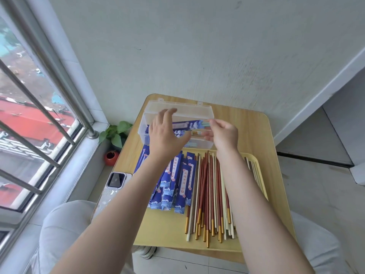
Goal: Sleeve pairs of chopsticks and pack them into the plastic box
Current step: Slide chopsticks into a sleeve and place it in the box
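1. While both arms reach forward over the yellow tray [171, 230], the two hands hover above the clear plastic box [205, 113] at the far end of the wooden table [256, 135].
2. The right hand [224, 134] pinches the pale end of a sleeved pair of chopsticks [189, 124] between thumb and fingertips, holding it level across the open top of the plastic box.
3. The left hand [165, 135] is spread, fingers loosely fanned; the sleeved pair runs behind it, and whether the fingers touch the sleeve cannot be told.
4. Inside the plastic box, more blue sleeved pairs [177, 133] lie lengthwise; their number is unclear through the blur and the hands.
5. On the tray, just on the near side of the plastic box, a heap of blue paper sleeves [177, 182] lies under the left forearm.
6. Beside that heap, away from the window, loose chopsticks [209, 194] lie roughly parallel: reddish-brown ones with gold ends and cream ones, ends pointing toward the person.
7. A phone [115, 179] rests on the table's window-side edge, nearer the person than the plastic box.
8. On the floor to the window side of the plastic box, a leafy plant [116, 133] stands in a small red pot [111, 157].
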Motion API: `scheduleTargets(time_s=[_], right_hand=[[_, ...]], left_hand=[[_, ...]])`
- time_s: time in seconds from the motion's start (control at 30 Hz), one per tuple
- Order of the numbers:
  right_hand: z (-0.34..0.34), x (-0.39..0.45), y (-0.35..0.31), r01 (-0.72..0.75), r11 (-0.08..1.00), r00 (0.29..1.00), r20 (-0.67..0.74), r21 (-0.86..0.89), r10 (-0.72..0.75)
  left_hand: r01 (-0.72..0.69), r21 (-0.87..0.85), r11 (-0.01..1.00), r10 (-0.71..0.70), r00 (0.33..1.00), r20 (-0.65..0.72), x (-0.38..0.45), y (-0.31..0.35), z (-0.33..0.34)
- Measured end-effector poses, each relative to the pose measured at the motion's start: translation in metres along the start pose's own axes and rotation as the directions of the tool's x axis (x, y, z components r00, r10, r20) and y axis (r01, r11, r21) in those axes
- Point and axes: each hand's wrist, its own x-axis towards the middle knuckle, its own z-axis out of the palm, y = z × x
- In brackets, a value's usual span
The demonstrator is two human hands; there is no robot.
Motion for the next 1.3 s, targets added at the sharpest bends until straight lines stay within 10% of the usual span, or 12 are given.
scheduleTargets(time_s=[0.13,0.47,0.7,0.93,1.3], right_hand=[[0.014,0.013,0.008,-0.038,0.998,0.995,-0.090,-0.047,0.034],[0.052,0.003,0.015,0.035,0.841,0.946,0.289,-0.541,0.147],[0.032,-0.010,0.024,0.247,0.787,0.964,0.229,-0.566,-0.138],[0.033,-0.056,0.050,0.203,0.443,0.875,0.365,-0.873,0.318],[0.036,-0.091,0.076,0.076,0.531,0.848,0.335,-0.844,0.411]], left_hand=[[0.147,0.135,0.980,-0.152,0.988,0.026,-0.010,-0.024,0.004],[0.145,0.307,0.940,-0.219,0.951,0.219,-0.025,-0.046,0.012],[0.150,0.200,0.968,-0.172,0.981,0.093,-0.036,-0.043,0.010],[0.371,0.322,0.871,-0.442,0.878,0.184,-0.063,-0.045,-0.004],[0.432,0.175,0.885,-0.466,0.822,0.328,-0.088,-0.055,-0.010]])
